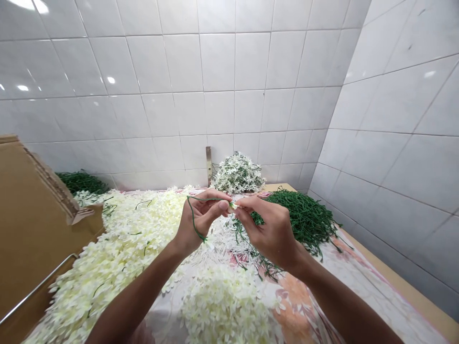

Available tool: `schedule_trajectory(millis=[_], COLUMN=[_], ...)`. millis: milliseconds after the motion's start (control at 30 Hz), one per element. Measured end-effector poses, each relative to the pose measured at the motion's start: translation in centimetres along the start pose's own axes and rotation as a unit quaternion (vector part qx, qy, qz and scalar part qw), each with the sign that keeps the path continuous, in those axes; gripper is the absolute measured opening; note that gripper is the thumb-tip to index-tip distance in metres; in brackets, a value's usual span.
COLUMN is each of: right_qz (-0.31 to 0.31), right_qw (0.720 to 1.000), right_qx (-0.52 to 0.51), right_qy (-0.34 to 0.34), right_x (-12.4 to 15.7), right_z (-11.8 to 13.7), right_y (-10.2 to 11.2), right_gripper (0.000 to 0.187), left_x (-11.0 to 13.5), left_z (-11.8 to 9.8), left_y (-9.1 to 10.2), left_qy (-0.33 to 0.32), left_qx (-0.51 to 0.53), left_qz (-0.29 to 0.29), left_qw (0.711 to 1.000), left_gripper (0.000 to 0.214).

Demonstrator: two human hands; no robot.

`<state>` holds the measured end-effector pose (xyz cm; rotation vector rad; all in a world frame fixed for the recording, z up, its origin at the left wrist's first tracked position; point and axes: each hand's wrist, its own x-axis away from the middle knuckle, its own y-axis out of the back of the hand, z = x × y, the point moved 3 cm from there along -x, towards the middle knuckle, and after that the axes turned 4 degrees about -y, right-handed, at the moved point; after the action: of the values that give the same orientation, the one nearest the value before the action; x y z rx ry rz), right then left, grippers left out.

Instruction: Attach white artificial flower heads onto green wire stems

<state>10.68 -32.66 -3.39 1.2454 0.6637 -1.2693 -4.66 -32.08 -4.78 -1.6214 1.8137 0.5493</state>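
Above the middle of the table, my left hand [201, 215] pinches a thin green artificial flower stem [193, 220], which loops over the back of the hand. Fingertip to fingertip with it, my right hand [270, 227] is closed on a small whitish piece [234, 206] at the stem's end; it looks like part of an artificial flower, but the fingers cover most of it. Below the hands lies a heap of cream artificial flowers [225, 306]. White thin strands [218, 251] spread just under my left hand, and a pile of green stems [304, 217] rests beyond my right hand.
A large mass of cream flowers [132, 258] covers the left side. A cardboard box [39, 224] stands at the far left, with dark green stems [81, 181] behind it. Finished-looking white flower sprigs [237, 173] are heaped against the tiled wall [218, 62], beside an upright metal strip [209, 165].
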Motion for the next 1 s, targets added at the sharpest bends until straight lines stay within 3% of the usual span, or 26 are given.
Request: schedule_trajectory(millis=[67,333,567,833,1000], right_qz=[-0.03,-0.097,-0.093,-0.085,-0.073], right_qw=[0.997,0.98,0.975,0.966,0.952], right_qx=[0.038,0.088,0.092,0.143,0.189], right_qy=[0.051,0.151,0.179,0.198,0.232], right_x=[0.2,0.9,1.2,1.5,1.6], right_z=[0.5,1.7,2.3,3.2,3.7], right_y=[0.0,-0.1,0.1,0.5,0.7], right_gripper=[0.007,0.02,0.021,0.022,0.017], left_x=[0.2,0.8,1.1,0.8,1.1], left_z=[-0.3,-0.9,-0.9,-1.7,-2.0], left_y=[-0.2,-1.1,-1.2,-2.4,-2.4], left_qy=[-0.004,-0.029,-0.033,0.051,0.055], left_qx=[-0.003,0.011,0.017,0.11,0.115], left_qz=[-0.011,-0.023,-0.025,-0.032,-0.022], left_qw=[1.0,0.999,0.999,0.992,0.992], left_gripper=[0.009,0.01,0.011,0.017,0.015])
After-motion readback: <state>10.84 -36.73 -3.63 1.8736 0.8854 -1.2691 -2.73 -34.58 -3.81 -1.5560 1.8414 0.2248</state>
